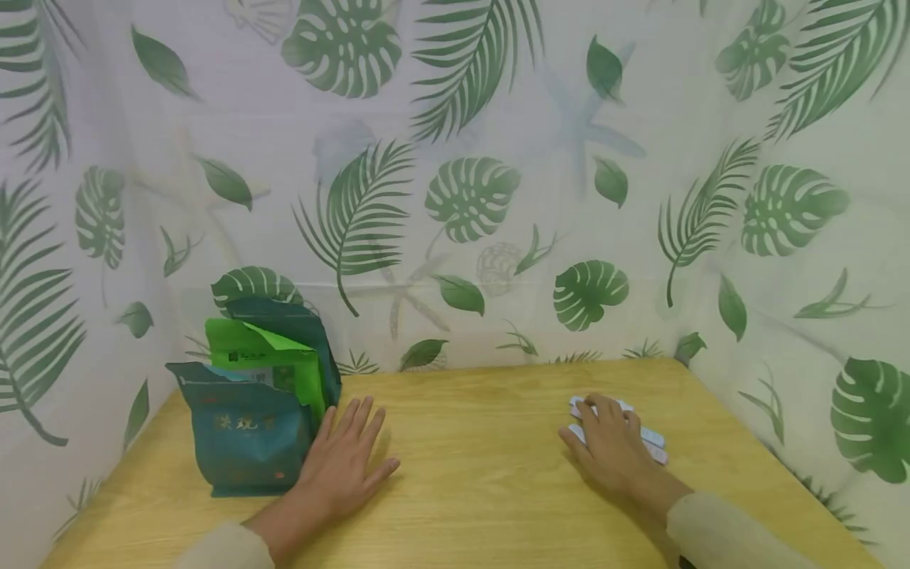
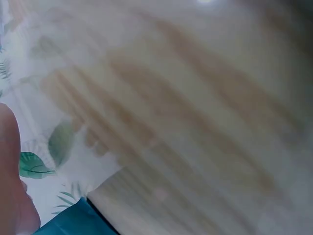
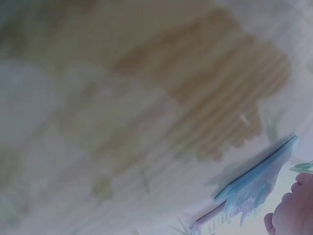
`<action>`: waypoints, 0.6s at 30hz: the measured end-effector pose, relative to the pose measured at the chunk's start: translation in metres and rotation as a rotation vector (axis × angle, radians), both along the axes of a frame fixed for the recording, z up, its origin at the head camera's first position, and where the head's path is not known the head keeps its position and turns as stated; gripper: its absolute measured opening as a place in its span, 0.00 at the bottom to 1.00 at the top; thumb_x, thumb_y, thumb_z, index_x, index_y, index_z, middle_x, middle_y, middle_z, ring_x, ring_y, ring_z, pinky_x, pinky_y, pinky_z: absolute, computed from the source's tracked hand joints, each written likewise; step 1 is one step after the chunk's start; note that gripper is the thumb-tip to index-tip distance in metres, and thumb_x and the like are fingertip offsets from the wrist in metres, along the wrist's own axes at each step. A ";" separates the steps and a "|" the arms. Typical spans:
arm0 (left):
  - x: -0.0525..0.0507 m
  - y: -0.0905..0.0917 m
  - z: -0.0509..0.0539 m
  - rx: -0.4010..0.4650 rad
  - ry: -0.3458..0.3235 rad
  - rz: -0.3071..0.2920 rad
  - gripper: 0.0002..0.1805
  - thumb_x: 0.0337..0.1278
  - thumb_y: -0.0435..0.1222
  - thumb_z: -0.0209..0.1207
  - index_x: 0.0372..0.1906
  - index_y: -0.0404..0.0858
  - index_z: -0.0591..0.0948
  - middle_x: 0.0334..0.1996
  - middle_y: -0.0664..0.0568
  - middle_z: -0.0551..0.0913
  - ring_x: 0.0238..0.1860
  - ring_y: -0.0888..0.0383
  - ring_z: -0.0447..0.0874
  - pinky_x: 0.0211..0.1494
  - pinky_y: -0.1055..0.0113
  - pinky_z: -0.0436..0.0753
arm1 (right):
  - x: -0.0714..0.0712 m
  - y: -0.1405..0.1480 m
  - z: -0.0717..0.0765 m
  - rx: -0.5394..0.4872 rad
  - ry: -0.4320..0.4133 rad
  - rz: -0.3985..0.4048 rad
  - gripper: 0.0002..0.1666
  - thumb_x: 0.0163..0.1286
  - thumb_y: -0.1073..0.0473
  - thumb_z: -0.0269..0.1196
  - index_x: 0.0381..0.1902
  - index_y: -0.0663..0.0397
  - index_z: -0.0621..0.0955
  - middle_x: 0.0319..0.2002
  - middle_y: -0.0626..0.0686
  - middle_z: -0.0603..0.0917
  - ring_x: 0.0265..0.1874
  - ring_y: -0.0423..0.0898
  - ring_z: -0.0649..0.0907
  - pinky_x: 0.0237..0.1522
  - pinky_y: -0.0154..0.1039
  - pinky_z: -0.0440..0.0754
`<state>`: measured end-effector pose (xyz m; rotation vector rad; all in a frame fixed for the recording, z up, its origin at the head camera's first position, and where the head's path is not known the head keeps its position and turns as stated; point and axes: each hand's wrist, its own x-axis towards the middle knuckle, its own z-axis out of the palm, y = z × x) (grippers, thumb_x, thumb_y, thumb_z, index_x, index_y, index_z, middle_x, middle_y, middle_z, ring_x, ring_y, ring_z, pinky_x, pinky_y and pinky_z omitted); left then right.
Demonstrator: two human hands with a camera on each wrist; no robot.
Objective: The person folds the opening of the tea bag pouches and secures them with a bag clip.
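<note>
My left hand [image 1: 343, 462] lies palm down on the wooden table with its fingers spread and holds nothing. Just left of it stands a dark teal pouch [image 1: 249, 435] with gold characters, close to my fingers. Behind that are a bright green pouch [image 1: 266, 348] and another teal pouch [image 1: 323, 332]. My right hand [image 1: 613, 450] rests over several small, flat, pale strips, partly covering them. One strip is light blue [image 1: 652, 437] and one pinkish [image 1: 656, 454]. The right wrist view shows the blue strip [image 3: 259, 176] and a lilac one [image 3: 209, 220] beside the fingers [image 3: 296, 208].
The wooden table [image 1: 469, 474] spreads between the hands. A pale curtain [image 1: 498, 118] printed with green leaves surrounds its back and sides. Much of both wrist views is blurred by reflections.
</note>
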<state>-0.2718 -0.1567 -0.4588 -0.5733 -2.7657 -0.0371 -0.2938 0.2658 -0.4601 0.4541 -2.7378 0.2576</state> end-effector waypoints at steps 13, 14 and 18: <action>0.013 -0.004 0.005 0.011 0.061 -0.070 0.38 0.69 0.61 0.50 0.70 0.37 0.71 0.72 0.41 0.68 0.73 0.42 0.63 0.75 0.43 0.59 | -0.001 -0.001 0.005 -0.038 -0.020 0.014 0.34 0.80 0.46 0.50 0.68 0.69 0.69 0.64 0.66 0.69 0.65 0.64 0.65 0.58 0.66 0.61; 0.014 -0.005 0.005 0.011 0.075 -0.080 0.38 0.69 0.61 0.50 0.69 0.37 0.71 0.71 0.41 0.69 0.72 0.42 0.65 0.74 0.43 0.60 | -0.001 -0.001 0.005 -0.040 -0.020 0.017 0.34 0.80 0.46 0.50 0.68 0.69 0.69 0.63 0.66 0.69 0.65 0.64 0.65 0.58 0.66 0.61; 0.018 -0.007 0.005 0.020 0.143 -0.130 0.36 0.67 0.59 0.54 0.68 0.37 0.73 0.66 0.42 0.74 0.68 0.43 0.70 0.73 0.45 0.63 | -0.002 -0.003 0.004 -0.054 -0.020 0.029 0.33 0.80 0.47 0.50 0.68 0.70 0.69 0.63 0.67 0.69 0.65 0.65 0.64 0.57 0.66 0.62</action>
